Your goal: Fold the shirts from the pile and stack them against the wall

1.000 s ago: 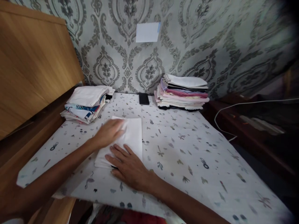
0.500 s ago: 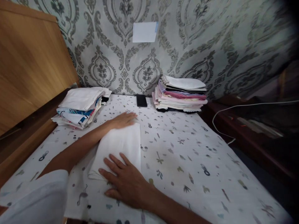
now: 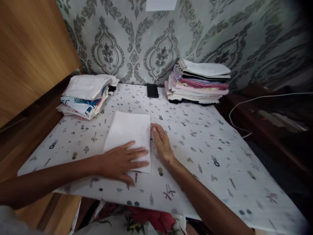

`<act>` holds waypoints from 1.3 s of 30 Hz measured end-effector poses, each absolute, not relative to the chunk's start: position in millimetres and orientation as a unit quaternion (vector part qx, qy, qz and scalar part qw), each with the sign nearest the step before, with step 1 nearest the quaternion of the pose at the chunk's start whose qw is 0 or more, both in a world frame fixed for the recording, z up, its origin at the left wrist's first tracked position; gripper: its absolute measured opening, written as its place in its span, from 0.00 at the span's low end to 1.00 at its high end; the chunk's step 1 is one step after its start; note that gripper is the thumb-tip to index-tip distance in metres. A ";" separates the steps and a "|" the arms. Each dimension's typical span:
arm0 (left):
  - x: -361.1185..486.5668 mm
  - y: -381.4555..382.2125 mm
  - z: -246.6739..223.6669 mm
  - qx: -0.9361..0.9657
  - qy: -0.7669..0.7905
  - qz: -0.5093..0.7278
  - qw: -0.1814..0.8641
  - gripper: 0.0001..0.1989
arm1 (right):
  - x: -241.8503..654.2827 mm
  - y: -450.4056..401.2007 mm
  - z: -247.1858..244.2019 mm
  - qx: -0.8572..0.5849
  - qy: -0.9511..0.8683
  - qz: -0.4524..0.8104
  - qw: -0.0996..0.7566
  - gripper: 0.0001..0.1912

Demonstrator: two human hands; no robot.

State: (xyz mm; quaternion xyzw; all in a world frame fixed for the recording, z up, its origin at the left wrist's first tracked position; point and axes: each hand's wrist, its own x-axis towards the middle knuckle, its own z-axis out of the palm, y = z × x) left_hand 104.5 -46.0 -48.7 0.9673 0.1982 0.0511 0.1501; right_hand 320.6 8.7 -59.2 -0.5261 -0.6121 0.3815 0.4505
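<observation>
A white folded cloth lies flat on the patterned sheet in front of me. My left hand rests palm down across its near part, fingers spread, holding nothing. Along the cloth's right edge stands my right hand, turned on its side with its fingers stretched forward and close together. It touches or nearly touches that edge and grips nothing that I can see.
Folded clothes form a left stack and a taller right stack by the wall. Between them lies a black phone. A wooden panel borders the left, and a white cable hangs at the right.
My left hand has come back from the cloth's far edge to its near part. My right hand has left the near part and moved to the right edge. The view has tilted down.
</observation>
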 end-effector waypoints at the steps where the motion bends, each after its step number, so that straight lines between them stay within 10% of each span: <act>1: 104.3 -55.5 -48.1 0.972 0.173 0.052 0.150 0.36 | 320.7 6.5 -62.2 -0.529 -0.619 0.381 0.438 0.24; 10: 85.5 34.1 -30.0 0.886 0.361 0.220 0.189 0.21 | 309.3 -48.0 -53.7 -0.517 -0.422 0.576 0.471 0.32; 21: 82.9 172.6 -29.5 0.818 0.483 0.000 0.312 0.24 | 254.3 -97.2 -37.0 -0.420 -0.002 0.768 0.483 0.19; 34: 88.2 93.0 -25.4 0.498 0.566 0.177 0.633 0.34 | 388.8 -27.2 -3.6 -0.521 -0.087 0.657 0.537 0.09; 39: 105.1 73.6 -30.6 0.468 0.601 0.212 0.613 0.33 | 400.7 -31.0 -24.1 -0.566 -0.210 0.663 0.443 0.25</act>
